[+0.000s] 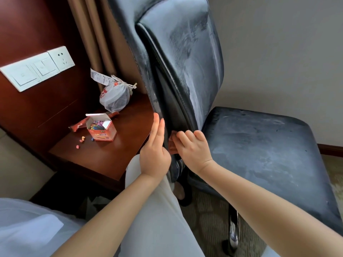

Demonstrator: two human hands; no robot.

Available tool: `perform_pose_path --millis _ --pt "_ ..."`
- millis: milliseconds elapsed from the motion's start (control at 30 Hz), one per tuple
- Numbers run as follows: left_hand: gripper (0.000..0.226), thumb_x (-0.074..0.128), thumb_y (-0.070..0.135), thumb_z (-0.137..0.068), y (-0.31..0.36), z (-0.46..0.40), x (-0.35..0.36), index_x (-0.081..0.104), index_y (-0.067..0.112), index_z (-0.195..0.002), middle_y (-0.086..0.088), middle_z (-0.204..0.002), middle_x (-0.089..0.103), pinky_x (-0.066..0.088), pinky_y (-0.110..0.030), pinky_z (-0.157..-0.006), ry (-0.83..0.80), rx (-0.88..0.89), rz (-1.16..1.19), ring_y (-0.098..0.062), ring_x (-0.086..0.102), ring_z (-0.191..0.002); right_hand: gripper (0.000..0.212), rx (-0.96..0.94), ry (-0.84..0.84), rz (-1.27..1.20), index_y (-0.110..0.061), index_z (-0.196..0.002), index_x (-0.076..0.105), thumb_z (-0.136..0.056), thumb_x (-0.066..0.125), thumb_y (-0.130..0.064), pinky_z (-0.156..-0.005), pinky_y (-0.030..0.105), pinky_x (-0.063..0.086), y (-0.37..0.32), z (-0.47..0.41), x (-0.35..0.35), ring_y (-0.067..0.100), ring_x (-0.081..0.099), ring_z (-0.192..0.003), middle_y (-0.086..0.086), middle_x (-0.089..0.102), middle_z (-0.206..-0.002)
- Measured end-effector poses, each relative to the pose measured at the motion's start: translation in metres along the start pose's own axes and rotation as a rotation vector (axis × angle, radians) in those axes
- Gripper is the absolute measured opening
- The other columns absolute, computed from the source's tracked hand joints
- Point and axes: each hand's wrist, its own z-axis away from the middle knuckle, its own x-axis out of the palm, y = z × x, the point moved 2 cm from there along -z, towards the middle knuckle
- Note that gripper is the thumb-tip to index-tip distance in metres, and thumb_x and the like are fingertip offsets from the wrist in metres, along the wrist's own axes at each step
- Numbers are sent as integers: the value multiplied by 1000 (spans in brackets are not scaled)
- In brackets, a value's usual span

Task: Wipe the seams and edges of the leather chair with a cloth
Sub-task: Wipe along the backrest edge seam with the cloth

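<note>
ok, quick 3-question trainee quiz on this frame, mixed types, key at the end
1. True or false: the left hand lies flat, fingers straight, against the side edge of the chair back.
2. What does the right hand grip? A) reddish-brown cloth B) chalk box C) tied plastic bag
3. Fill in: the open box of coloured chalk stands on the wooden ____.

Key
1. True
2. A, the cloth, at the bottom of the backrest seam
3. Desk
</note>
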Motion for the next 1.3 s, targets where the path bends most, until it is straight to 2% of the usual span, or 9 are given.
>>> perform_pose_path --millis 167,300,533,633,833,967,1067,1167,1300 --pt "76 37 -16 -66 -1 1 -3 41 3 -139 1 -149 24 37 1 -61 -14 15 28 -31 61 -111 12 73 31 -13 -18 -75 69 -80 60 -12 -65 29 28 5 -14 -7 17 49 -58 -3 58 -72" --pt "75 38 -11 -65 0 2 -2 41 1 -139 2 -149 23 39 -8 -70 3 -11 63 -29 56 -120 5 180 162 -48 -18 -82 70 -82 65 -17 -64 30 29 12 -39 -17 18 49 -57 -3 60 -73" --pt "76 34 -15 -67 -2 3 0 38 4 -141 4 -151 23 43 -11 -78 27 -16 79 -27 48 -128 22 -42 -56 -23 -15 -83 71 -84 51 -8 -66 28 29 0 12 5 17 50 -61 -2 59 -76" --pt "77 35 -15 -68 0 5 2 37 5 -142 5 -151 21 43 -3 -66 27 -28 91 -28 55 -120 13 -39 -62 -23 -16 -84 72 -80 61 -10 -67 28 30 1 14 2 16 51 -61 -3 60 -76" --pt "76 36 -13 -68 3 8 7 38 5 -142 7 -151 21 37 -2 -51 34 -59 110 -25 64 -99 24 13 2 -63 -11 -98 71 -90 48 -12 -62 29 29 1 8 2 17 49 -62 -2 60 -78" --pt "75 34 -15 -68 -2 7 4 39 3 -141 4 -150 23 46 -17 -74 49 -35 137 -14 44 -123 29 -201 -153 -30 -9 -99 73 -85 48 -17 -63 27 29 -4 37 13 16 47 -69 -2 62 -87" --pt "75 34 -14 -71 -2 9 5 35 5 -143 6 -153 19 42 -11 -88 29 -50 192 -16 35 -135 29 -285 -263 -27 -13 -95 75 -86 48 -20 -62 26 37 -5 42 16 15 54 -70 -3 65 -94" --pt "79 36 -17 -72 -1 10 9 28 11 -146 8 -153 16 38 -32 -108 41 -105 273 -15 23 -143 12 -414 -504 -37 -21 -75 75 -65 78 -27 -64 27 34 -4 58 26 15 55 -69 -4 64 -88" --pt "85 37 -17 -76 -5 9 11 21 31 -145 -1 -156 23 33 -49 -111 4 -229 430 -19 26 -142 33 -299 -582 -100 -19 -77 77 -49 87 -31 -57 26 38 8 86 20 15 54 -64 -3 63 -81"
